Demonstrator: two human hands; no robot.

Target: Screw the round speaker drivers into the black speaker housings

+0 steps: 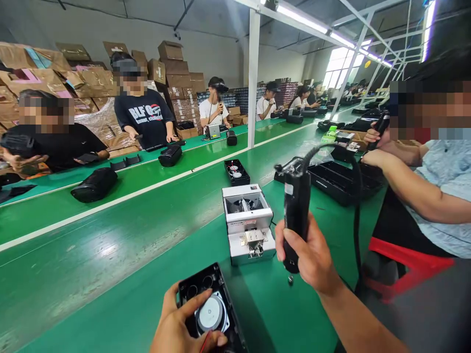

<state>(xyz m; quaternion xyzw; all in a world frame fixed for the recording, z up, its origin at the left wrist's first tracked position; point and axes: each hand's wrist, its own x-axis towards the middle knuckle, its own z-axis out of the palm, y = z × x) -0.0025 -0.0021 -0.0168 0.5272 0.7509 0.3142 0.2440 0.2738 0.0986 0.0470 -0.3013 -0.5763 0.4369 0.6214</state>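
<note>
My right hand (309, 250) is wrapped round a black electric screwdriver (297, 211), held upright above the green bench. Its cable curves over to the right, and a small metal tip shows below the body. At the bottom, my left hand (184, 321) grips a black speaker housing (230, 299) by its left side. Fingers of that hand lie over the round silver-white speaker driver (209, 314) set inside it. A red wire shows near the fingertips. Between and beyond my hands stands a white screw feeder (250, 223).
Another black housing with speaker drivers (236, 172) lies behind the feeder. Black trays (342, 181) and a green-capped bottle (332, 131) are to the right, beside a seated co-worker (430, 186). Across the green conveyor belt (121, 235), several people handle black parts. Cartons (176, 68) are stacked behind them.
</note>
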